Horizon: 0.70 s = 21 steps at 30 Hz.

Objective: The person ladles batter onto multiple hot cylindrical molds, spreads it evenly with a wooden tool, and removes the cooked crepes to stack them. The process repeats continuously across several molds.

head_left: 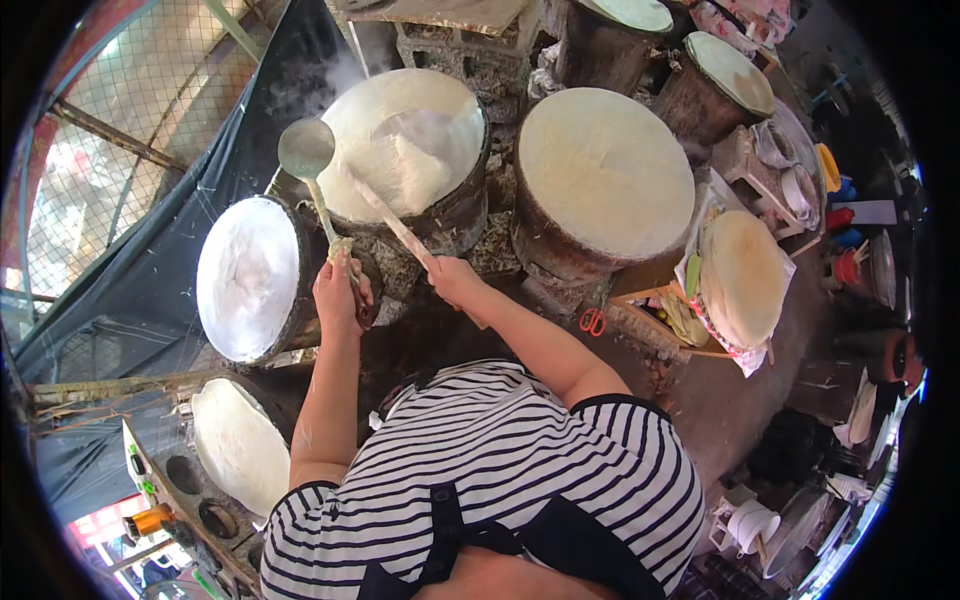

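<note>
- The left hand (pixel 340 298) has its grip wrapped around the handle of a long, round-bowled grey metal ladle (pixel 306 150); the bowl is raised at the left rim of a dark, sooty round drum (pixel 455 222) with a pale top.
- The right hand (pixel 458 283) has its grip closed on a flat, pale wooden stick (pixel 385 212), which slants up and left across the drum's near rim, its far end by the wrinkled, folded pale layer (pixel 410 170) on top. Whether the tip touches this layer is unclear.
- Steam (pixel 340 78) hazes the area behind the ladle's bowl.
- Just left of the ladle's handle, a shiny white round disc (pixel 248 278) crowds the left hand's side; a pale, round-edged sheet (pixel 238 445) lies below it, beside the left forearm.
- Right of the steaming drum stands a second dark round drum (pixel 545 256) with a smooth cream top.
- Red-handled scissors (pixel 592 321) sit beyond the right forearm, near a shallow wooden box (pixel 632 325).
- Above that box lies a large round tan disc (pixel 742 280).
- A black tarp (pixel 220 170) and wire mesh fence (pixel 165 110) bound the left side.
</note>
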Available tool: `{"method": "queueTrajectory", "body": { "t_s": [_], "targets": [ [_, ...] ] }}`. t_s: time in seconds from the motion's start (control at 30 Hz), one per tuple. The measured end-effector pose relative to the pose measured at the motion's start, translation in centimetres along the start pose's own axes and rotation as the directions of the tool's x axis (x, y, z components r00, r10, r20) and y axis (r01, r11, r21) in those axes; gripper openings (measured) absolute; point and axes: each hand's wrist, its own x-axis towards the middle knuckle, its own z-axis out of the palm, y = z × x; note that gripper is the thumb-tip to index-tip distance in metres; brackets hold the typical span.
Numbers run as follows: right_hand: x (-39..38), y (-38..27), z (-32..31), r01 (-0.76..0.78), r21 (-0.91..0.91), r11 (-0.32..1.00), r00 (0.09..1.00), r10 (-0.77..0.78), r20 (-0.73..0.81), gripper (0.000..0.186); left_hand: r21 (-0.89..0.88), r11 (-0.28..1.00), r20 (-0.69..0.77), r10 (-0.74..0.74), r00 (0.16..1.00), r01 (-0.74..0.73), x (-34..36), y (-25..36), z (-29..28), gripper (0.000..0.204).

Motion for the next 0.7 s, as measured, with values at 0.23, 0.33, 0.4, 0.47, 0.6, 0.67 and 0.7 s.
{"method": "queueTrajectory", "body": {
  "t_s": [0.23,0.33,0.4,0.47,0.6,0.67,0.7],
  "targets": [
    [2.9,1.4,-8.1,-0.024,-0.324,0.946,0.980,-0.041,-0.193,0.030,-0.003,1.000,0.021,0.003,1.000,-0.003,0.6,0.4,-1.0,0.022],
    [0.2,-2.2,-6.1,-0.237,-0.054,0.970,0.972,0.236,-0.020,0.035,-0.010,1.000,0.008,-0.029,1.000,0.029,0.9,1.0,-1.4,0.022],
    [1.8,2.3,-4.4,0.007,-0.341,0.940,0.993,-0.047,-0.110,0.018,-0.004,0.998,0.013,-0.059,0.998,0.059,1.3,1.3,-1.5,0.022],
    [3.7,5.4,-5.2,0.215,-0.764,0.609,0.895,-0.435,-0.095,0.019,0.010,0.999,0.033,-0.046,0.998,0.046,2.1,1.5,-2.0,0.022],
    [6.6,2.9,-9.8,0.047,-0.763,0.644,0.925,-0.316,-0.209,0.018,0.051,0.997,0.055,-0.057,0.997,0.054,2.6,2.2,-2.9,0.023],
    [5.3,3.6,-8.5,0.126,-0.671,0.731,0.945,-0.294,-0.143,0.023,0.057,0.996,0.048,-0.067,0.997,0.064,3.1,2.5,-3.2,0.024],
    [4.1,3.8,-7.3,0.099,-0.621,0.778,0.958,-0.244,-0.152,0.028,0.052,0.996,0.041,-0.072,0.997,0.070,3.2,2.5,-3.6,0.024]
  ]
}}
